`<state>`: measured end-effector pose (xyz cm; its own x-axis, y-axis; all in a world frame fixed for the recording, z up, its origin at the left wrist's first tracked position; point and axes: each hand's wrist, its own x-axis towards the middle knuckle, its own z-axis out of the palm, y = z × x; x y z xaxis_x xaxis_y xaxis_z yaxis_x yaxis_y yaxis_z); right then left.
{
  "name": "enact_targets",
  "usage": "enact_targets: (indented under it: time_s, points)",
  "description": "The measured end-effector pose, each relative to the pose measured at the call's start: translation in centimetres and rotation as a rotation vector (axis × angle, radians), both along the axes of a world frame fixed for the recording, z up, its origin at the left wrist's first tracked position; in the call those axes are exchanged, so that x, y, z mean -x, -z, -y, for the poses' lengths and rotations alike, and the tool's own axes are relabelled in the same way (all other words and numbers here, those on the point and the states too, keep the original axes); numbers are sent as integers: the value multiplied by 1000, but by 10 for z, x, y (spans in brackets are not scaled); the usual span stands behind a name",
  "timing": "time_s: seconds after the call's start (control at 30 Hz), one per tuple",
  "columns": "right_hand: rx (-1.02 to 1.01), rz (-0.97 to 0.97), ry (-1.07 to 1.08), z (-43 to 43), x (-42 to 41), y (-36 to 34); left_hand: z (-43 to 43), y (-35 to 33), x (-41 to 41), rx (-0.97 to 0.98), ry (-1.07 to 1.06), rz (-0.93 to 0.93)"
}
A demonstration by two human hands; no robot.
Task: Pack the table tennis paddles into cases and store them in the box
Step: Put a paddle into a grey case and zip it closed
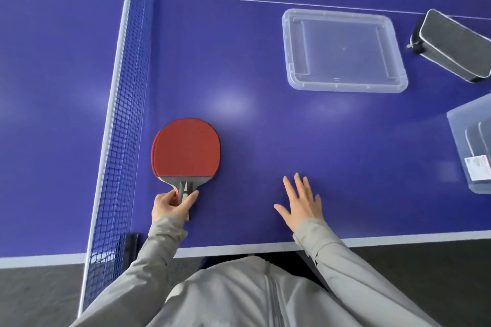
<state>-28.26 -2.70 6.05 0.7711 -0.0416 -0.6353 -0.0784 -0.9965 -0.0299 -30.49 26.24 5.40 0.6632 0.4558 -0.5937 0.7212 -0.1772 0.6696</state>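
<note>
Left hand grips paddle (one loose case).

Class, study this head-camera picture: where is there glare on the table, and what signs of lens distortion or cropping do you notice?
Head view: soft pale glare patches lie on the table beyond the paddle; the net and white lines bow, a wide-angle effect; the case and box are cut off at the right edge; shadows are faint, so lighting seems diffuse.
</note>
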Motion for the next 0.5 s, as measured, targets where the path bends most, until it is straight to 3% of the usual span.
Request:
enact_targets:
  time_s: [0.23,0.5]
  points:
    - [40,1,-15,-1,-4,4,-3,0,1,-133,-51,-26]
    - [57,26,-55,1,-1,5,8,-3,0,-141,-71,-47]
